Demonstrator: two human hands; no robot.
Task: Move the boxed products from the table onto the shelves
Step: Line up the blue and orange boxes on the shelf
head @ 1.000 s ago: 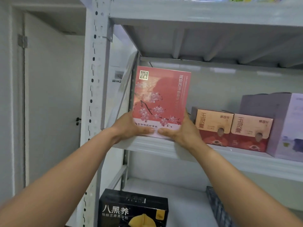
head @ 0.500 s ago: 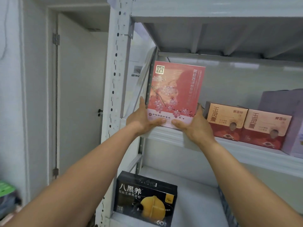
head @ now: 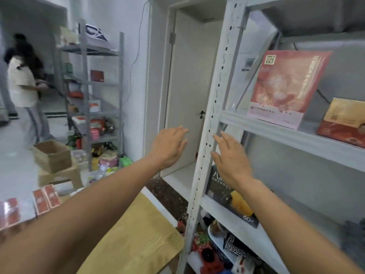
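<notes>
Left hand (head: 169,147): fingers (head: 182,131) straight, slightly spread, holding nothing, in the air left of the shelf post (head: 214,107); right hand (head: 231,161): fingers straight and spread, holding nothing, just beside the post, below the shelf (head: 276,133); pink box (head: 286,89) stands upright on that shelf, apart from both hands; black box (head: 221,192) lies on the shelf below.

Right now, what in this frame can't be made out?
Pink box: head view, motion blur makes its print unreadable.
Black box: head view, the right hand covers part of its label.
Orange-and-red box: head view, cut off by the right edge.
Red packs: head view, blurred, cut by the left edge.
</notes>
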